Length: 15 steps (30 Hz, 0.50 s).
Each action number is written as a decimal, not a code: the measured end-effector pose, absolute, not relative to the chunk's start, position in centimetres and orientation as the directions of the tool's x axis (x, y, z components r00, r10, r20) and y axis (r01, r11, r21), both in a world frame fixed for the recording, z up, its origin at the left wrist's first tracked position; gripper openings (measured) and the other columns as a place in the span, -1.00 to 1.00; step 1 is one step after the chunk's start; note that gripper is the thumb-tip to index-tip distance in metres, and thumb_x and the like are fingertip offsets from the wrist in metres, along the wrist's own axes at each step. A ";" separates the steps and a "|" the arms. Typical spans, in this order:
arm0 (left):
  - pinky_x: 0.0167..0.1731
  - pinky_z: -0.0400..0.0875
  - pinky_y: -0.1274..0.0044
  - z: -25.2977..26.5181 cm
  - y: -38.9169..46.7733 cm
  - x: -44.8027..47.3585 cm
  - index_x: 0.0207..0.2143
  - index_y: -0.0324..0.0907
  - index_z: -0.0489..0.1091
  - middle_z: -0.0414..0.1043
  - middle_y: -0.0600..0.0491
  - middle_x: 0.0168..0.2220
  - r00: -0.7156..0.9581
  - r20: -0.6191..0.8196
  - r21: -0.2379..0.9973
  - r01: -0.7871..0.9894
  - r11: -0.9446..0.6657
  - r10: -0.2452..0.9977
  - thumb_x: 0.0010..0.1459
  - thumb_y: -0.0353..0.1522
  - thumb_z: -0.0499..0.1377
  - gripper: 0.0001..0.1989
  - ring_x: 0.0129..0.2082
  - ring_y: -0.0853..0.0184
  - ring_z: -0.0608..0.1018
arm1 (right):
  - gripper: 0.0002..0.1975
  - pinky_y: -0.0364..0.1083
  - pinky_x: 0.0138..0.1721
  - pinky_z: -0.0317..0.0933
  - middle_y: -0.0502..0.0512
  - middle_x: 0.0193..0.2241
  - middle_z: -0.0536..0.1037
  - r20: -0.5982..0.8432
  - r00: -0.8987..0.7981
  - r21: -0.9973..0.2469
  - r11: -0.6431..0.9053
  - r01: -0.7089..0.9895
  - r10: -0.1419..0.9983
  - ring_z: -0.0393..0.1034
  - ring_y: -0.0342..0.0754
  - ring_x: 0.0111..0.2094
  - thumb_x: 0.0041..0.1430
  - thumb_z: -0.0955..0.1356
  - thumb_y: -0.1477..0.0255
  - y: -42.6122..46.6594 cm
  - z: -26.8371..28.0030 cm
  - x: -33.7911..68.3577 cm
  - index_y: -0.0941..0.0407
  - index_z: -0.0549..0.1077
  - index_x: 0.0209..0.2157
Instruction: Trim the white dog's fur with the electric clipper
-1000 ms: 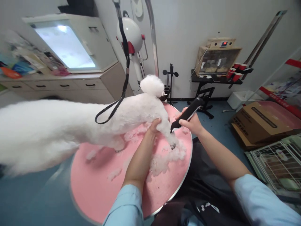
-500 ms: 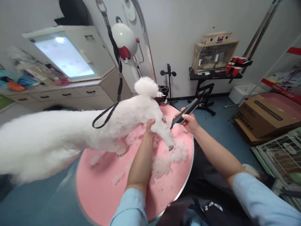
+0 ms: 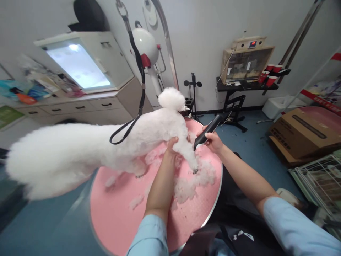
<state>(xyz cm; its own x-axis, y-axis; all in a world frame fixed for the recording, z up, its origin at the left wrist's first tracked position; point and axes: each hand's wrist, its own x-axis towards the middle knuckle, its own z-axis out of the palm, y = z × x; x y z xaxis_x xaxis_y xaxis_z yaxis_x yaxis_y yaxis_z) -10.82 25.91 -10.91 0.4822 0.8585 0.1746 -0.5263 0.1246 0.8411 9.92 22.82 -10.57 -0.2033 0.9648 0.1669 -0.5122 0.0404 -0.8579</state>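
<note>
The white dog (image 3: 153,131) is supported on the round pink worktop (image 3: 114,213), its fluffy left end (image 3: 29,160) carried past the rim (image 3: 91,206). One leg (image 3: 187,152) is gripped by the left hand (image 3: 172,145), thumb uppermost. Black clippers (image 3: 207,131) are held by the right hand (image 3: 214,142) close to the right-hand rim, their tip set against or just beside that leg; which, cannot be told. Cut fur (image 3: 183,190) is strewn around the paw (image 3: 195,171); more open room is found toward the near-left rim, where small tufts (image 3: 136,202) are scattered.
</note>
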 end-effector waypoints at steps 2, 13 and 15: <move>-0.62 0.28 0.48 -11.0 25.9 -10.8 -0.46 -0.18 0.43 0.35 0.08 -0.55 0.483 0.192 0.841 -0.530 0.111 0.854 -0.24 0.12 0.41 -0.43 -0.60 0.34 0.38 | -0.65 -0.27 -0.68 0.04 0.02 -0.46 0.66 0.165 -0.277 -0.892 0.023 -0.452 0.947 0.34 -0.20 -0.62 -0.19 0.53 0.31 22.3 -11.0 9.5 0.08 0.43 -0.34; -0.55 0.40 0.49 -11.1 25.9 -11.1 -0.50 -0.16 0.41 0.37 0.07 -0.58 0.460 0.137 0.889 -0.448 0.097 0.877 -0.33 0.15 0.44 -0.39 -0.61 0.34 0.40 | -0.65 -0.24 -0.70 -0.01 0.01 -0.46 0.66 0.135 -0.139 -0.876 0.052 -0.480 0.981 0.34 -0.17 -0.63 -0.18 0.49 0.21 22.0 -10.8 9.3 0.04 0.36 -0.38; -0.64 0.32 0.52 -11.4 26.1 -11.3 -0.51 -0.16 0.41 0.34 0.08 -0.61 0.482 0.090 0.892 -0.429 0.144 0.872 -0.39 0.15 0.45 -0.37 -0.65 0.37 0.37 | -0.64 -0.24 -0.68 0.03 0.02 -0.46 0.65 0.142 -0.243 -0.904 0.026 -0.428 0.960 0.39 -0.14 -0.59 -0.19 0.51 0.25 21.4 -11.2 8.7 0.06 0.37 -0.38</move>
